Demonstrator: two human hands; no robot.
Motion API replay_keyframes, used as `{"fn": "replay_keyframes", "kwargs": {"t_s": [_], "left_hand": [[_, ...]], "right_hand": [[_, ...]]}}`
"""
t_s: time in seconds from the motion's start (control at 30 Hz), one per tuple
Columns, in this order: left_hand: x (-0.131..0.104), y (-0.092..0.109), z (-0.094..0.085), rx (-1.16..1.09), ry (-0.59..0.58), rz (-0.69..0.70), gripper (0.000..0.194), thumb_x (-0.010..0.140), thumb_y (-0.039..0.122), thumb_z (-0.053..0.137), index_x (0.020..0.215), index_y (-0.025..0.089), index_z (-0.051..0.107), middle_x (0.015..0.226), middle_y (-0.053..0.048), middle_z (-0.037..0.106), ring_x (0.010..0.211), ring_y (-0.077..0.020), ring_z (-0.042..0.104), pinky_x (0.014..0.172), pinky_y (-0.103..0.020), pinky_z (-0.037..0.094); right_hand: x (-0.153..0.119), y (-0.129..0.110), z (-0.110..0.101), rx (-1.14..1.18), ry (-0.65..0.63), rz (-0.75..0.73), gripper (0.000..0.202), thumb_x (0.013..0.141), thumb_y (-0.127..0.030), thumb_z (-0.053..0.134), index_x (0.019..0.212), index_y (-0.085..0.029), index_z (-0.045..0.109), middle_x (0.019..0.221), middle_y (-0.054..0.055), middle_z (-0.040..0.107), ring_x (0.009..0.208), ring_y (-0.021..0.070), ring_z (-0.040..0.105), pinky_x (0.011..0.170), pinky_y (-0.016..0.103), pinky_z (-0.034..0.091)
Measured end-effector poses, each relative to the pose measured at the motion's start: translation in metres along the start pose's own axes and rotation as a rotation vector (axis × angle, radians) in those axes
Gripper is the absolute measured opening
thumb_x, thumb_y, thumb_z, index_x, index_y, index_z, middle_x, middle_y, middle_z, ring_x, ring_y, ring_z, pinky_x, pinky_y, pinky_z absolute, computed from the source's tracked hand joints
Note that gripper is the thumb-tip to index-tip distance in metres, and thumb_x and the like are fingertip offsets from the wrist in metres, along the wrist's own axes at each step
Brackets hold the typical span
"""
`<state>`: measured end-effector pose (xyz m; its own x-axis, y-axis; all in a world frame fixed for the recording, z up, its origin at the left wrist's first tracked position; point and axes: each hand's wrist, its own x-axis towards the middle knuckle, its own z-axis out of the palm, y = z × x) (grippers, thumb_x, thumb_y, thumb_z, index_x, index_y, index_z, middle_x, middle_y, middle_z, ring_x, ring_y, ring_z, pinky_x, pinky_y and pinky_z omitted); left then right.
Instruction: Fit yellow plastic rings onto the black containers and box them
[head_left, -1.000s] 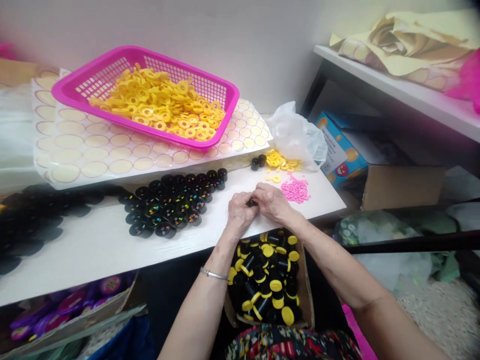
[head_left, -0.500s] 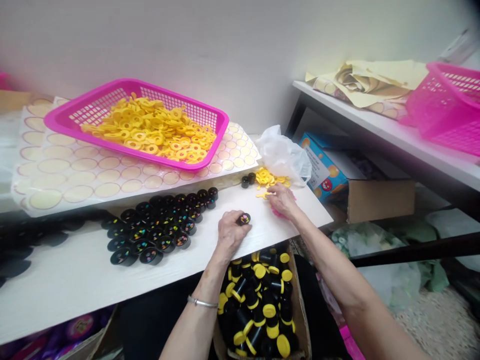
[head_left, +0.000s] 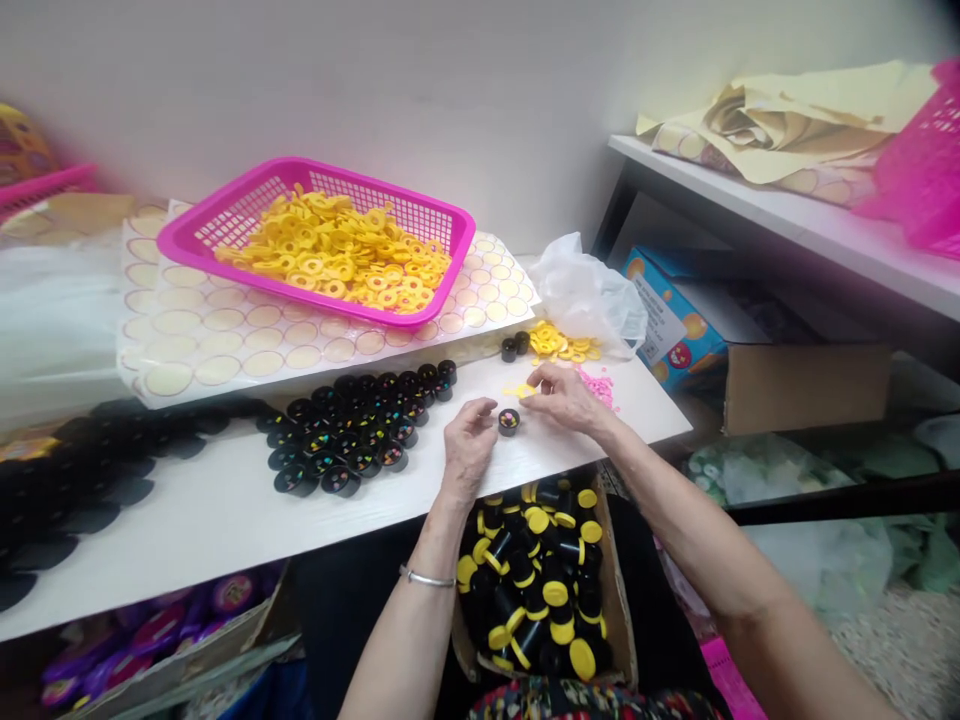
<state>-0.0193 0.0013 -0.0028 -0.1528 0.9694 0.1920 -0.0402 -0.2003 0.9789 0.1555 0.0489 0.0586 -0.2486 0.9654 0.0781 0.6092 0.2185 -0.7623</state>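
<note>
On the white table (head_left: 420,480) a small round black cup (head_left: 508,421) stands upright with tiny coloured pieces inside. Just left of it is my left hand (head_left: 469,442), fingers curved and apart, holding nothing. To the cup's upper right, my right hand (head_left: 564,398) pinches a small flat yellow plastic piece (head_left: 517,391) between its fingertips. Behind that hand lie a heap of similar yellow pieces (head_left: 559,342) and a scatter of tiny pink pieces (head_left: 598,388). Several black cups (head_left: 345,435) with coloured bits are grouped to the left.
A pink basket (head_left: 169,238) of yellow ring-shaped pieces rests on printed sheets (head_left: 187,375). Below the table edge, a carton (head_left: 619,590) holds black containers with yellow lids. A white plastic bag (head_left: 589,290) and a blue box (head_left: 667,320) are at the right, near a shelf (head_left: 750,210).
My left hand has let go of the black cup, now standing on the table. My right hand has come closer to it with a yellow piece. The camera view has shifted.
</note>
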Motion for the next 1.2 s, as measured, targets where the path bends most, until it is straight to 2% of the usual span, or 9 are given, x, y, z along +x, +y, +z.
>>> {"fn": "replay_keyframes", "kwargs": {"t_s": [0.13,0.27,0.37,0.5,0.67,0.8,0.9,1.03,1.2], "left_hand": [[-0.01,0.007,0.002,-0.201,0.23,-0.164,0.017,0.065,0.02,0.062,0.08,0.013,0.066,0.06,0.002,0.056,0.054,-0.0073,0.048,0.052,-0.019,0.038],[-0.01,0.014,0.009,-0.305,0.356,-0.263,0.026,0.068,0.036,0.064,0.068,0.01,0.062,0.049,0.004,0.05,0.042,-0.0048,0.04,0.041,-0.018,0.028],[-0.005,0.02,0.013,-0.279,0.339,-0.309,0.03,0.066,0.04,0.066,0.066,0.011,0.061,0.047,0.005,0.048,0.039,-0.0037,0.037,0.039,-0.017,0.025],[0.0,0.022,0.017,-0.172,0.204,-0.307,0.029,0.063,0.038,0.07,0.073,0.012,0.064,0.053,0.004,0.053,0.044,-0.0044,0.041,0.043,-0.017,0.029],[0.004,0.014,0.021,-0.036,0.084,-0.262,0.025,0.066,0.036,0.065,0.067,0.012,0.068,0.058,-0.001,0.06,0.056,-0.0097,0.052,0.052,-0.019,0.037],[0.004,0.01,0.023,0.032,0.091,-0.238,0.024,0.066,0.036,0.065,0.066,0.012,0.068,0.056,0.001,0.058,0.052,-0.008,0.047,0.049,-0.019,0.035],[0.002,0.014,0.026,0.02,0.098,-0.265,0.026,0.067,0.039,0.065,0.068,0.013,0.067,0.055,0.002,0.056,0.049,-0.0066,0.044,0.047,-0.018,0.034],[-0.001,0.018,0.03,-0.027,0.11,-0.33,0.028,0.066,0.04,0.065,0.07,0.012,0.066,0.049,0.004,0.052,0.042,-0.0057,0.041,0.043,-0.019,0.032],[0.003,0.014,0.034,-0.066,0.181,-0.39,0.026,0.062,0.036,0.068,0.065,0.01,0.064,0.046,0.003,0.052,0.038,-0.0058,0.041,0.038,-0.018,0.03]], "right_hand": [[-0.018,-0.013,0.016,0.096,-0.053,-0.054,0.024,0.063,-0.034,0.066,0.08,-0.018,0.058,0.067,-0.005,0.048,0.06,0.0097,0.042,0.055,0.022,0.031],[-0.023,-0.012,0.028,0.05,-0.032,-0.102,0.019,0.065,-0.029,0.066,0.079,-0.019,0.056,0.073,-0.004,0.05,0.065,0.0099,0.044,0.059,0.023,0.032],[-0.022,-0.01,0.031,0.029,-0.023,-0.111,0.018,0.067,-0.028,0.065,0.08,-0.019,0.055,0.074,-0.004,0.05,0.064,0.0095,0.044,0.059,0.023,0.032],[-0.022,-0.012,0.033,0.078,-0.017,-0.101,0.016,0.068,-0.028,0.063,0.077,-0.018,0.055,0.074,-0.004,0.05,0.061,0.0085,0.044,0.056,0.022,0.033],[-0.021,-0.016,0.037,0.432,-0.051,0.103,0.022,0.06,-0.028,0.069,0.074,-0.016,0.056,0.062,-0.005,0.053,0.051,0.0073,0.045,0.048,0.02,0.035],[-0.022,-0.015,0.049,0.76,0.022,0.33,0.028,0.064,-0.04,0.066,0.072,-0.015,0.057,0.051,-0.004,0.054,0.039,0.0056,0.043,0.038,0.017,0.034],[-0.022,-0.014,0.061,0.811,0.106,0.435,0.032,0.07,-0.047,0.059,0.068,-0.015,0.056,0.043,-0.004,0.051,0.031,0.0052,0.041,0.03,0.015,0.029],[-0.023,-0.013,0.072,0.845,0.151,0.478,0.03,0.073,-0.045,0.058,0.07,-0.015,0.055,0.041,-0.004,0.05,0.03,0.0061,0.044,0.028,0.014,0.031],[-0.017,-0.013,0.071,0.839,0.155,0.517,0.027,0.072,-0.04,0.061,0.062,-0.016,0.05,0.037,-0.004,0.05,0.028,0.0077,0.045,0.025,0.014,0.032]]}}
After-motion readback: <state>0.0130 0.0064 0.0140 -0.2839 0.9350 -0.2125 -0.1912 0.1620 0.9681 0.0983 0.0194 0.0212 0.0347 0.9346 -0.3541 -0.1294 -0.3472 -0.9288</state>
